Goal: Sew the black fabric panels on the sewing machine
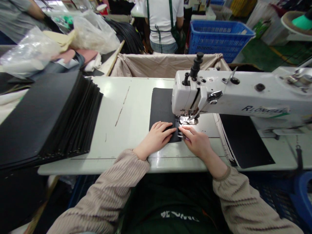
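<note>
A black panel (161,104) lies flat on the sewing machine bed, its right edge beside the presser foot (187,120). My left hand (159,135) rests on the near part of this panel, palm down with fingers spread. Close to the needle area, my right hand (197,141) is curled, its index finger at the panel's right edge. Pointed metal blades of what look like thread snips (180,136) stick out from under its fingers; the rest of the tool is hidden in the palm. The white sewing machine (234,94) reaches in from the right.
A thick stack of black panels (48,117) stands on the left. More black panels (243,139) lie right of the needle, under the machine arm. Behind the table are a cloth-lined bin (146,66), a blue crate (219,39) and a person in a white shirt (162,22).
</note>
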`<action>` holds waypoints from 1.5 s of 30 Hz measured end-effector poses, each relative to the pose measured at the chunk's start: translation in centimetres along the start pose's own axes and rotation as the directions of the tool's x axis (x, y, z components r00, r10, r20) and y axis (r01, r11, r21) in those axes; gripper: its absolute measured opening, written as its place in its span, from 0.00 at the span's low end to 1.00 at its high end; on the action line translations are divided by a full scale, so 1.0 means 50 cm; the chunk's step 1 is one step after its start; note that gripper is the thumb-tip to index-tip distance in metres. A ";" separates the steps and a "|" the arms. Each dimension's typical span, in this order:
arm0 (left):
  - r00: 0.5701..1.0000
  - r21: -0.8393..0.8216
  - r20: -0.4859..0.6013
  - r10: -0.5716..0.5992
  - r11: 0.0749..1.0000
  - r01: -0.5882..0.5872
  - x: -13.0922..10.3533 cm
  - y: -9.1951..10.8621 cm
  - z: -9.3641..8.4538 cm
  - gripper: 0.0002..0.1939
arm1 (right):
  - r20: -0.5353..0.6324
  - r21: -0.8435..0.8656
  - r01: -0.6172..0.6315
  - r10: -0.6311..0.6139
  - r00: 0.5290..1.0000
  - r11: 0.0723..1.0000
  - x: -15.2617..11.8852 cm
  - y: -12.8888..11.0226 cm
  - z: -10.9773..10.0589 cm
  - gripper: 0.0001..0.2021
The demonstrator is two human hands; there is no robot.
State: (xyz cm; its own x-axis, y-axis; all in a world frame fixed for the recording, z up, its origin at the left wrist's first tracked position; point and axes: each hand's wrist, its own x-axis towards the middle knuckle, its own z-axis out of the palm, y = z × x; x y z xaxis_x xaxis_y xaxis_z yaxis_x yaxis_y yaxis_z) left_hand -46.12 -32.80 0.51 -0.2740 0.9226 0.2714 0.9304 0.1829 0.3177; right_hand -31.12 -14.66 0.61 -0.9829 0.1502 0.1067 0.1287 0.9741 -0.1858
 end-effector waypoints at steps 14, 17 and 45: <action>1.000 -0.022 -0.010 -0.016 1.000 0.016 0.001 0.001 0.003 0.19 | -0.008 0.007 -0.005 0.005 1.000 1.000 -0.001 0.000 0.002 0.24; 0.998 -0.006 0.004 -0.057 0.998 0.057 0.003 -0.001 0.007 0.19 | -0.006 0.015 -0.006 0.006 1.000 1.000 -0.002 0.001 0.003 0.24; 0.988 0.112 0.019 -0.152 0.982 0.149 0.041 0.000 0.023 0.24 | -0.034 0.082 -0.017 0.020 0.999 0.997 -0.002 0.003 0.006 0.23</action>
State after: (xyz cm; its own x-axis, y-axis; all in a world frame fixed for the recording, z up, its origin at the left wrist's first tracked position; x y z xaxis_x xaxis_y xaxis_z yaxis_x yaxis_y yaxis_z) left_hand -46.40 -30.52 0.03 -0.4080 0.8902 0.2028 0.9004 0.3554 0.2510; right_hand -31.05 -14.56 0.30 -0.9751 0.1750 0.1366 0.1339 0.9544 -0.2669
